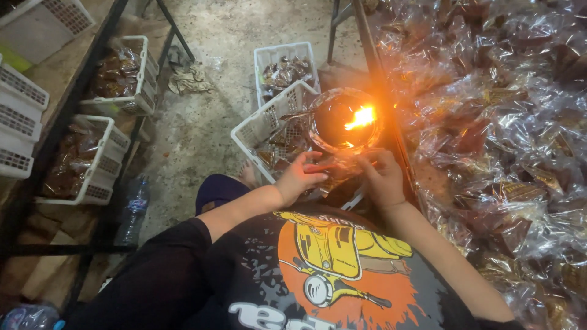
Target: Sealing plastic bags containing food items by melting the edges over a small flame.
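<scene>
Left hand point(301, 176) and right hand point(382, 177) both pinch small clear plastic packet point(342, 164) between fingertips, just below round bowl point(345, 119) with flame point(361, 116). White basket point(269, 125) beside left hand. Pile of packets point(501, 122) at right.

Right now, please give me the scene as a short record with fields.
left hand: left hand pinches a clear plastic packet near the flame
right hand: right hand holds the same packet's other side
flame: flame burns in a round bowl
right side: heap of filled clear packets
floor: white baskets with packets
left side: rack with more baskets
</scene>
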